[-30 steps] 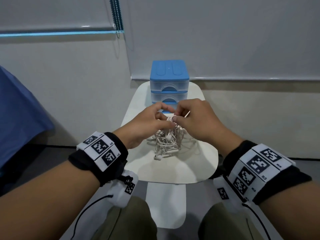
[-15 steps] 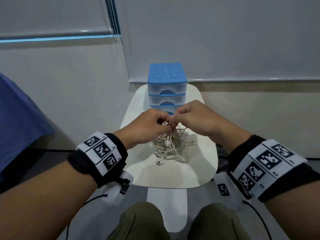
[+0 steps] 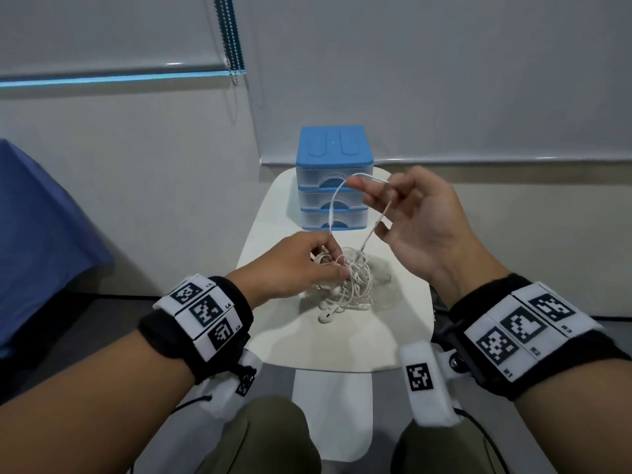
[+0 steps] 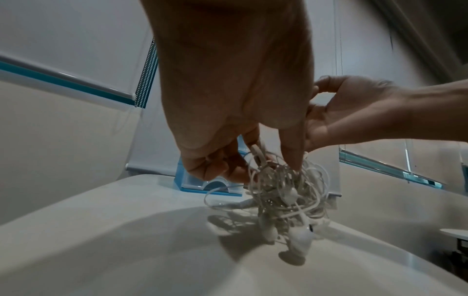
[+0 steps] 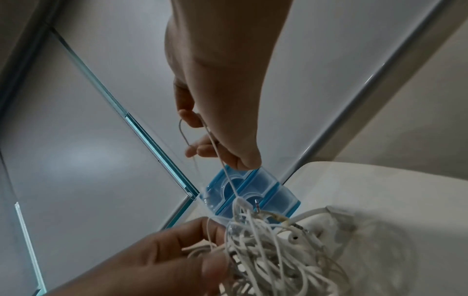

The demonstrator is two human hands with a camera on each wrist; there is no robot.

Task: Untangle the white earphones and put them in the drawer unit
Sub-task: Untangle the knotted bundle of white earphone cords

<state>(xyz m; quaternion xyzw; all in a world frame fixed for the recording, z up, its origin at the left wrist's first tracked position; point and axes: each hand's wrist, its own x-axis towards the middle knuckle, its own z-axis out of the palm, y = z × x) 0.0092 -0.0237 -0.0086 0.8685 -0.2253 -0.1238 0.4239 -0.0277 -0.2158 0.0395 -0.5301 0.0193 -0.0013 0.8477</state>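
Observation:
The white earphones (image 3: 352, 285) are a knotted bundle just above the white table (image 3: 342, 340), one earbud (image 3: 325, 316) hanging lowest. My left hand (image 3: 328, 265) pinches the top of the bundle (image 4: 281, 192) with curled fingers (image 4: 222, 170). My right hand (image 3: 372, 200) is raised above and to the right, a loop of cord (image 3: 333, 206) hooked over its index finger and held taut. That loop (image 5: 185, 132) also shows under the right fingers (image 5: 187, 118). The blue-topped drawer unit (image 3: 333, 148) stands behind, its three clear drawers closed.
The small table ends close on every side, with its stem (image 3: 333, 405) between my knees. A wall and roller blinds (image 3: 444, 80) stand right behind the drawer unit (image 5: 253, 192). A blue cloth (image 3: 41, 234) lies at the left.
My right hand has risen and moved right, drawing a loop of cord up out of the bundle. My left hand has stayed low, holding the bundle.

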